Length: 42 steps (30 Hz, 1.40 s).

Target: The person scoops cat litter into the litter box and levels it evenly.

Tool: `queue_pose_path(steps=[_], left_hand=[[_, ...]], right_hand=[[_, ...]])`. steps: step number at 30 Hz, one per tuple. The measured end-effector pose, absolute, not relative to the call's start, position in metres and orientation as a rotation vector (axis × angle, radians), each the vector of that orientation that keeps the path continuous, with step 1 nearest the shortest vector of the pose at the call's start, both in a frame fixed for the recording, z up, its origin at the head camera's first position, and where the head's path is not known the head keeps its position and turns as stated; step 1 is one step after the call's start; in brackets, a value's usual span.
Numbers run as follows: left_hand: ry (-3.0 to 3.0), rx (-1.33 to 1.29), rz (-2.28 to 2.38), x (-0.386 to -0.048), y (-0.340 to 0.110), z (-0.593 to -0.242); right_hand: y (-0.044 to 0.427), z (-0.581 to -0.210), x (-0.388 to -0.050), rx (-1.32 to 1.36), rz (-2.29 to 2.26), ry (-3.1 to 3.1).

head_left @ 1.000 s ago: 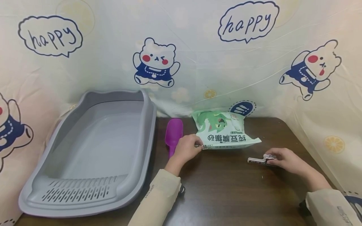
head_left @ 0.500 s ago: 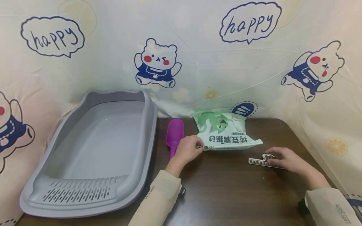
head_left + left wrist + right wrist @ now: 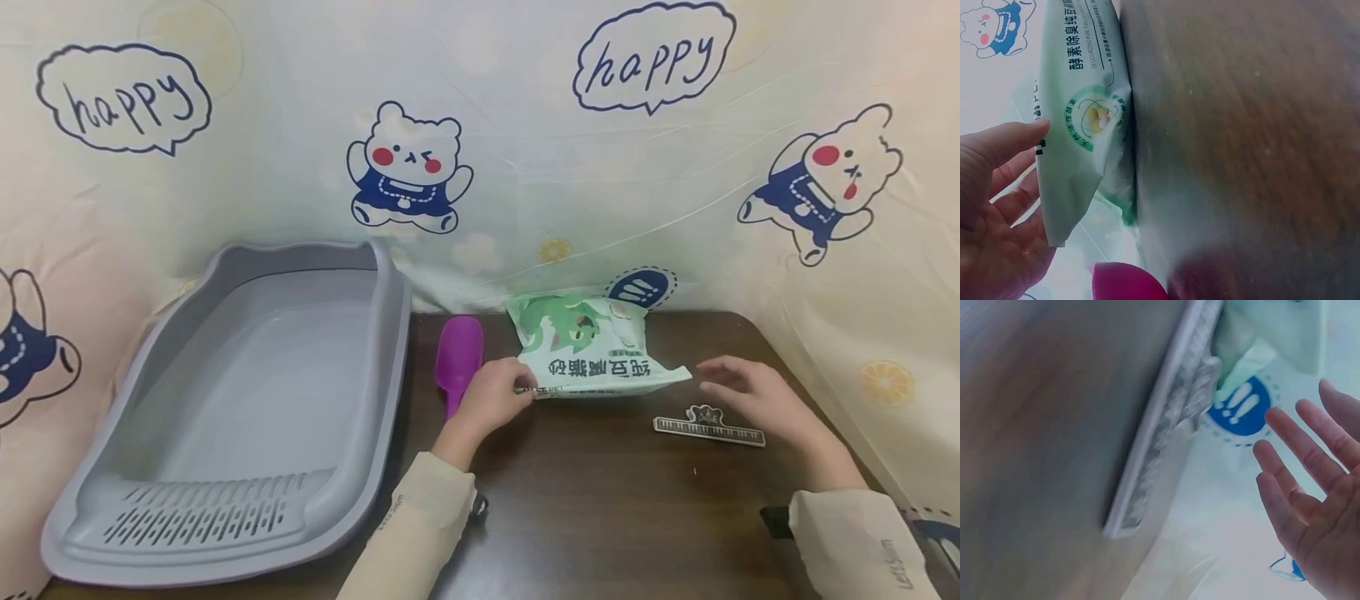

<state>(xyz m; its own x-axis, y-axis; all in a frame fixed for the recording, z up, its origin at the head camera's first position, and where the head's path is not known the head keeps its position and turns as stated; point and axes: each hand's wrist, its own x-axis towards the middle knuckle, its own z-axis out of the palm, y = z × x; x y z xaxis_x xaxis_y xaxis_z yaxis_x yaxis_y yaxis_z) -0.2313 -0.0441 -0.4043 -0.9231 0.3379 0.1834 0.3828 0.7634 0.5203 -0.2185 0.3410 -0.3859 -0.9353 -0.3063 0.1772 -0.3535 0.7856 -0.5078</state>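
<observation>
A green and white bag of cat litter (image 3: 585, 342) lies at the back of the table. My left hand (image 3: 495, 396) pinches the left end of its near edge; in the left wrist view the thumb (image 3: 1019, 139) presses on the edge and the fingers are behind it. My right hand (image 3: 757, 396) is in the air just right of the bag's right corner, holding nothing. In the right wrist view its fingers (image 3: 1304, 444) are spread. Below and left of this hand, a long clip with a piano-key pattern (image 3: 708, 429) rests on the table.
A large grey litter box (image 3: 247, 375) with a slotted front step takes up the left side. Between it and the bag lies a purple scoop (image 3: 459, 354), its handle partly behind my left hand. A printed cloth (image 3: 510, 167) hangs behind the brown table (image 3: 600, 508).
My right hand has let go of the clip, leaving it on the table, and moved up toward the bag's right corner. My left hand keeps its grip on the bag edge.
</observation>
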Motion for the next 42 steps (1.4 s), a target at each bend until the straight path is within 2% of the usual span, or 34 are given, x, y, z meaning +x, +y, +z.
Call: queue_pose_path(steps=[13,23,42], left_hand=[[-2.776,-0.551,-0.949,-0.235,-0.046,-0.406],[-2.849,-0.287,-0.930,-0.232,-0.047,-0.400],[-2.797,-0.469,-1.153,-0.232,-0.056,-0.393]], right_hand=[[0.291,-0.382,-0.232,0.541,0.991,-2.828],[0.282,-0.385,-0.236,0.567,1.013,-2.871],[0.266,-0.382,-0.232,0.663,1.008,-2.847]])
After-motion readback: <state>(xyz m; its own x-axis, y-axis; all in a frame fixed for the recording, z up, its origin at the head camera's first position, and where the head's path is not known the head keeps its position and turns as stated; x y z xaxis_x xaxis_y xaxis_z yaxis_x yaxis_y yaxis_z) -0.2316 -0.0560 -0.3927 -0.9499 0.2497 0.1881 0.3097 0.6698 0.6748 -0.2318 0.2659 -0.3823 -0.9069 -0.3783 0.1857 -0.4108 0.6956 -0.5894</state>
